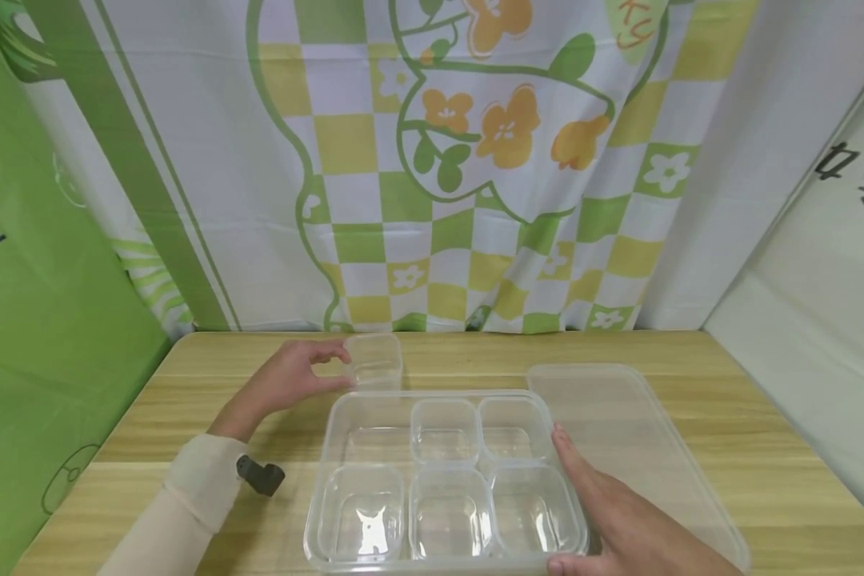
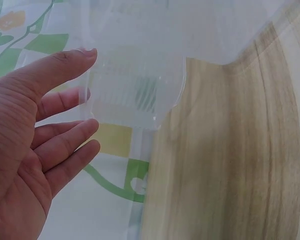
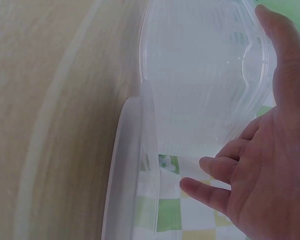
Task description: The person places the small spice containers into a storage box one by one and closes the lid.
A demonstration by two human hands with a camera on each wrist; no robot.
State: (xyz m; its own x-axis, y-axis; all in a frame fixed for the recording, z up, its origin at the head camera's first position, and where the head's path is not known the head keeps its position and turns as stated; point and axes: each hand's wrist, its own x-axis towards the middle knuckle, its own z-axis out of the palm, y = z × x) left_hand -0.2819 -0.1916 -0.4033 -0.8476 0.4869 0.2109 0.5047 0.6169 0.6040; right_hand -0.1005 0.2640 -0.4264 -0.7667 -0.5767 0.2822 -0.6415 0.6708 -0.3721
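A large clear plastic box stands at the front middle of the table in the head view. Inside it, several small clear containers take up the front row and the back middle and right. Behind the box, near the table's far edge, is another small clear container. My left hand holds this one by its left side, thumb in front and fingertips behind. My right hand rests along the large box's right side, its fingers fairly straight and the thumb near the front corner.
A large translucent lid lies flat on the wooden table, right of the box and partly under the right hand. A patterned curtain hangs along the far edge, with cloth walls at both sides.
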